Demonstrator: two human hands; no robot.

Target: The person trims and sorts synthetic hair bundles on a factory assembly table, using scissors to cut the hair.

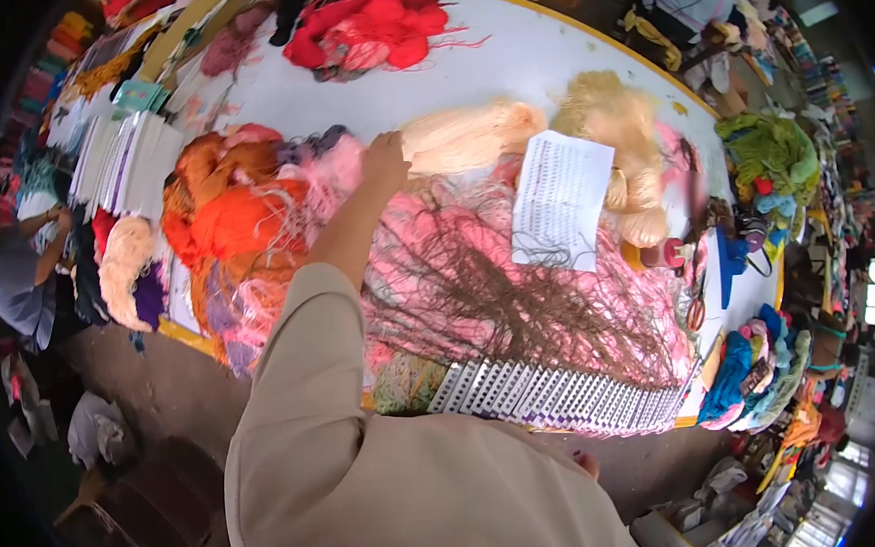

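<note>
Nearest is a smooth beige shirt (441, 494); past its edge shows a small patch of skin (589, 465), too little to tell whether it is the right hand or what its grip is. Along the table's (503, 29) near edge lies a row of flat white cards (565, 396) with dark round marks, beside a speckled, greenish yarn bundle (409, 383). Thin brown strands (520, 309) fan out in a tangle over fluffy pink yarn (406, 245). Loose orange yarn (244, 220) heaps to the left; a flat printed sheet (563, 201) lies to the right.

Farther off, the left hand (386, 161) is at the left end of a sleek, peach skein (474, 137). Its fingers point down; how far they are closed, and whether they hold the skein, cannot be told. Beyond lies a bunched red skein (372, 22), trailing fine threads.
</note>
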